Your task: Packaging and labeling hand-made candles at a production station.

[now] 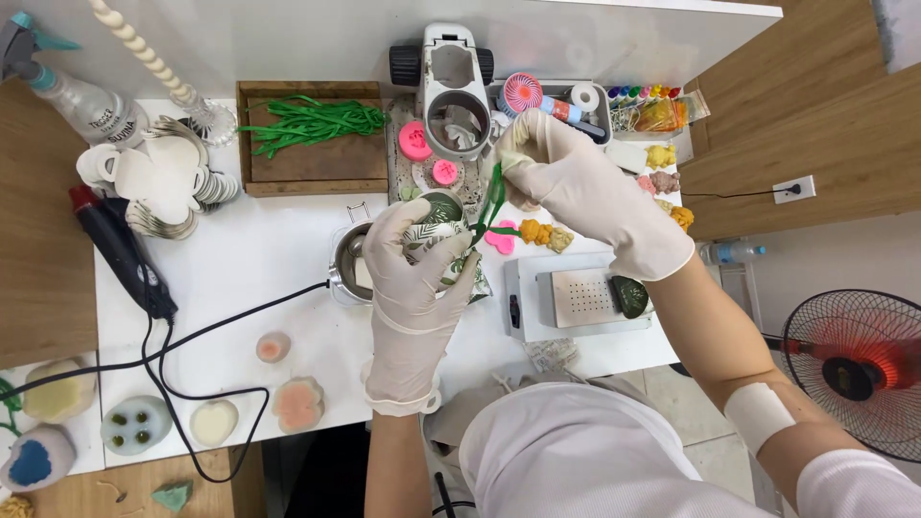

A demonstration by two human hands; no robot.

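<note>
A white table (278, 259) is filling the middle of the frame, butting against a white wall (317, 34) along the top. Wooden panels (815, 115) are running down the upper right, carrying a white socket (794, 189). A black fan (854, 369) is standing at lower right over pale floor tiles (715, 451).

bare tabletop (259, 254) lies open left of the metal pot (347, 264), crossed only by a black cable (230, 321). behind, the microscope (453, 91) and wooden tray (312, 139) block passage; the steel hot plate (576, 297) crowds the right.
</note>
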